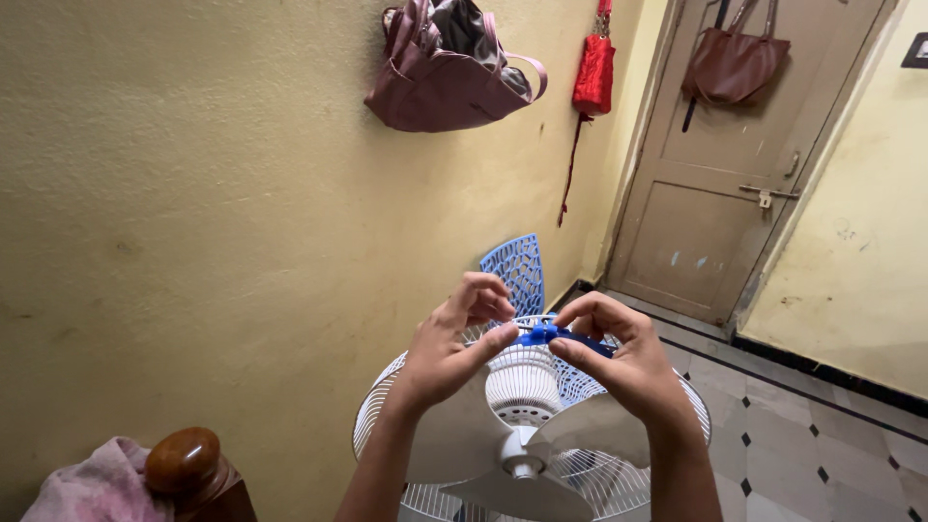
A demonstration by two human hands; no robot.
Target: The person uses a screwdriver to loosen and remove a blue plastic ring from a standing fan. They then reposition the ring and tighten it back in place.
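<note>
A: Head view: what lay between the fingers?
B: A small blue plastic clip (543,334), pinched by left hand (452,348) and right hand (619,360), above the white wire fan guard (387,406).

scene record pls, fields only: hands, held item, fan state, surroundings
left hand: left hand pinches one end of the blue clip
right hand: right hand pinches its other end
held item: small blue plastic piece, above the fan's rim
fan: white pedestal fan, rear grille and blades exposed
behind fan: blue plastic chair back
wall: maroon bag, red pouch
door: brown handbag
lower left: wooden knob, pink cloth
</note>
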